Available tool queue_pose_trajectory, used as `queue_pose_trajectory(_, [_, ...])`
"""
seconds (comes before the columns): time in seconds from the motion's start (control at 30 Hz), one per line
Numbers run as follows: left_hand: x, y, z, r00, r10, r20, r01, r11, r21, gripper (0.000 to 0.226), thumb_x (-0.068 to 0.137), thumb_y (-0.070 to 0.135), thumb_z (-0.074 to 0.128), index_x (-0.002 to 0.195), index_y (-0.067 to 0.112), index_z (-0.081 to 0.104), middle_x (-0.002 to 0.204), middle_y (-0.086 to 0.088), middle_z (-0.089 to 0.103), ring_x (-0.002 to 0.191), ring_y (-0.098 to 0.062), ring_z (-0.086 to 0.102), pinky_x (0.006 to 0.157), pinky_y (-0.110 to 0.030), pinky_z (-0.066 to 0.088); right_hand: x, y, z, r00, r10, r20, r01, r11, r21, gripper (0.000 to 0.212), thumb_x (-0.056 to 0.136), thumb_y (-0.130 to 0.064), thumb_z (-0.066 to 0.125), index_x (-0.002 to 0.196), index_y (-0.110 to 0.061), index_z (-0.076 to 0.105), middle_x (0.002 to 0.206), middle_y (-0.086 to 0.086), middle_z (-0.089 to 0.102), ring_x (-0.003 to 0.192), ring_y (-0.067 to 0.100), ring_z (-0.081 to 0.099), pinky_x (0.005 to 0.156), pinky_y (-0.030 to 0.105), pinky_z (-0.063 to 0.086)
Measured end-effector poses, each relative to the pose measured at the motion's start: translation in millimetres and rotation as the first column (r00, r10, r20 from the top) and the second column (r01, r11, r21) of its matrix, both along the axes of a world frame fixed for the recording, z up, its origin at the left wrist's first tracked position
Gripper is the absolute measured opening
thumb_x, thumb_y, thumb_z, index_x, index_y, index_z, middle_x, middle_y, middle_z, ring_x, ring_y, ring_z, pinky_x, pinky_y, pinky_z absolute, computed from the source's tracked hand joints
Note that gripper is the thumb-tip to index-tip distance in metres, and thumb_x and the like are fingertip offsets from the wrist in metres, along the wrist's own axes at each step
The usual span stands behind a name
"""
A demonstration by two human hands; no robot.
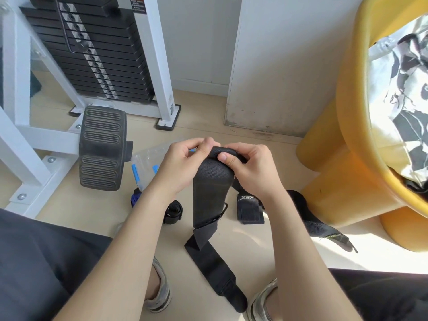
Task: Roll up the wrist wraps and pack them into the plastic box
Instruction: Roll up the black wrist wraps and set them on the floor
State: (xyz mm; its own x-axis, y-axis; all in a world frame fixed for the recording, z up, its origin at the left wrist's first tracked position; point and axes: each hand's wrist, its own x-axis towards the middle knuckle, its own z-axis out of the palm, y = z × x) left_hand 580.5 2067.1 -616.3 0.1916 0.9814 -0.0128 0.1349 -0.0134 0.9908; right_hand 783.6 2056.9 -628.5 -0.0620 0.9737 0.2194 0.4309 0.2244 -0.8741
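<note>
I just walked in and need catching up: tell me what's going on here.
A seated person is rolling a black wrist wrap: left hand and right hand pinch its top end, the rest trailing to the floor. A clear plastic box sits beyond the left hand. A rolled wrap and a flat logo wrap lie on the floor, not yet packed.

wrist wrap [210, 188]: rolled top end is covered by the left hand [183, 163] and right hand [252, 167] pinching it, turns not countable. Left of the wrap, plastic box [143, 163] sits half behind the left hand (contents unclear). Right of it, another black wrap [317, 225] runs behind the right forearm [284, 218]. Up-left, weight stack [92, 54] cut by top edge, red label [137, 3] illegible.
</note>
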Motion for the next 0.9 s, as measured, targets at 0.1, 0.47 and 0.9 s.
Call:
queue_pose_trajectory(0.1, [-1, 0, -1, 0.999, 0.022, 0.029, -0.021, 0.999, -0.040, 0.020, 0.108, 0.037, 0.068, 0.111, 0.031, 0.086, 0.104, 0.004, 0.085, 0.100, -0.011, 0.080, 0.077, -0.019, 0.058, 2, -2, 1, 0.998, 0.028, -0.056, -0.029, 0.999, -0.021, 0.018, 0.097, -0.019, 0.082, 0.114, -0.023, 0.086, 0.099, -0.012, 0.084, 0.093, 0.008, 0.080, 0.081, 0.032, 0.064])
queue_pose_trajectory(0.47, [-5, 2, -3, 0.994, -0.063, -0.089, 0.059, 0.997, -0.040, 0.019, 0.099, 0.015, 0.080, 0.116, 0.024, 0.078, 0.095, -0.009, 0.085, 0.092, -0.031, 0.083, 0.088, -0.052, 0.067, 4, -2, -3, 0.996, 0.063, -0.059, -0.072, 0.983, -0.169, 0.003, 0.109, -0.018, 0.064, 0.109, -0.015, 0.065, 0.076, -0.006, 0.073, 0.064, 0.010, 0.056, 0.062, 0.032, 0.049])
queue_pose_trajectory(0.9, [-15, 3, -8, 0.995, -0.097, -0.007, 0.097, 0.994, -0.052, 0.018, 0.086, 0.021, 0.089, 0.099, 0.028, 0.081, 0.104, -0.004, 0.084, 0.092, -0.015, 0.079, 0.089, -0.033, 0.062, 6, -5, -1, 0.959, 0.052, -0.280, -0.123, 0.962, -0.242, 0.020, 0.094, -0.030, 0.082, 0.107, -0.017, 0.074, 0.102, 0.029, 0.073, 0.086, 0.024, 0.068, 0.077, 0.043, 0.057])
